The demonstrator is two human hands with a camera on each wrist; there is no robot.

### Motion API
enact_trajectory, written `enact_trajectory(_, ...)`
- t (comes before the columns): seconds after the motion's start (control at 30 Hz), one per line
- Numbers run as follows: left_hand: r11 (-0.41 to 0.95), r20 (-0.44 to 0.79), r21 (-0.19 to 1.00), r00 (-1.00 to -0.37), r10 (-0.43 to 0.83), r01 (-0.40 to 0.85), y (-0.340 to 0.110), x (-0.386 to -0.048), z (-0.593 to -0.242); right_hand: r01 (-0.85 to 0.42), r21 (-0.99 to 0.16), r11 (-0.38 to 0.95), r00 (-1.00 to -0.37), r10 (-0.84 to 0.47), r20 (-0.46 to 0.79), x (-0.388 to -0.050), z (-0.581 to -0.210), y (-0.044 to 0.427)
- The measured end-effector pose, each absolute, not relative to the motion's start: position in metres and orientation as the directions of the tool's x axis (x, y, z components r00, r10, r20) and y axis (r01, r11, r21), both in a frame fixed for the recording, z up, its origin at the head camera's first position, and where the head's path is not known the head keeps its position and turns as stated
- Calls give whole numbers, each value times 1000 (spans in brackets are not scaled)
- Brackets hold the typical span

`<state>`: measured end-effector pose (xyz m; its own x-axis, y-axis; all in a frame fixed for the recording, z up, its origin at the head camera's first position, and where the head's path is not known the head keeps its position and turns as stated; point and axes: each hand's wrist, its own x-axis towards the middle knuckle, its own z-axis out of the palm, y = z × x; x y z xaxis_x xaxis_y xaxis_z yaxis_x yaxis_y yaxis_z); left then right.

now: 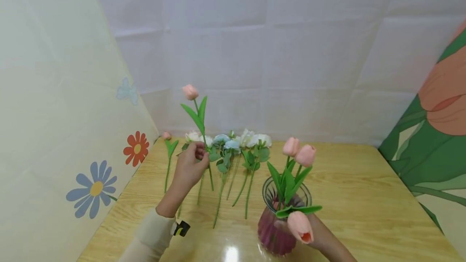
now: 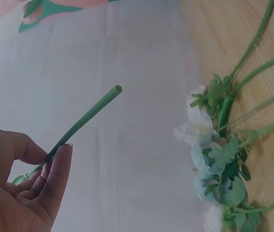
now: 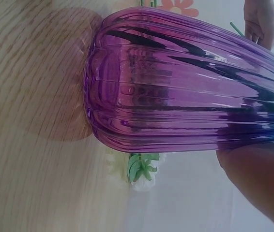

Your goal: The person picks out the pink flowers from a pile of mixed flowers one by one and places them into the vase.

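Observation:
My left hand (image 1: 190,165) pinches the green stem of a pink tulip (image 1: 190,92) between thumb and fingertips, bloom up, above the table. In the left wrist view the cut end of this stem (image 2: 94,110) sticks out past the fingertips. On the right stands a ribbed glass vase (image 1: 274,233), purple below and clear at the rim. Two pink tulips (image 1: 305,155) rise from it, and a third tulip (image 1: 300,226) droops over its front. My right hand (image 1: 320,230) grips the vase's side, partly hidden behind the drooping bloom.
Several white flowers (image 1: 260,139) and pale blue flowers (image 1: 231,144) lie in a row along the table's back, stems toward me. Another pink tulip (image 1: 166,136) lies at the far left. Fabric walls (image 1: 255,51) enclose the wooden table (image 1: 356,197).

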<state>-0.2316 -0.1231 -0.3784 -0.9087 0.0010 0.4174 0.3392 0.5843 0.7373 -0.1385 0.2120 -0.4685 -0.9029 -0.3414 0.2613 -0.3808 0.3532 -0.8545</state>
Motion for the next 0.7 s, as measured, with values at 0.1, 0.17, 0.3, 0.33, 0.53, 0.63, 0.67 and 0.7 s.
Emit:
enact_trajectory(0.1, 587, 445, 721, -895, 15, 368, -117, -230, -377, -463, -832, 305, -864, -362, 349, -140, -467, 206)
enact_trajectory(0.17, 591, 461, 709, -887, 24, 385, -114, -229, -376, -473, -825, 310, -863, -352, 363, -140, -466, 205)
enact_trajectory(0.3, 593, 488, 692, -872, 35, 411, -108, -228, -374, -405, -852, 333, -897, -322, 301, -139, -465, 204)
enact_trajectory(0.33, 594, 494, 688, -869, 38, 417, -106, -228, -374, -407, -849, 336, -896, -326, 301, -139, -465, 204)
enact_trajectory(0.53, 560, 528, 681, -847, 70, 471, -96, -223, -368, -549, -764, 339, -822, -386, 419, -145, -469, 206)
enact_trajectory(0.63, 525, 533, 693, -841, 89, 495, -91, -219, -363, -566, -748, 346, -810, -400, 428, -146, -469, 206)
enact_trajectory(0.67, 516, 535, 694, -839, 96, 502, -90, -218, -362, -553, -757, 349, -818, -399, 413, -146, -469, 206)
enact_trajectory(0.7, 505, 538, 696, -837, 104, 510, -88, -217, -360, -527, -773, 353, -833, -395, 388, -146, -468, 206)
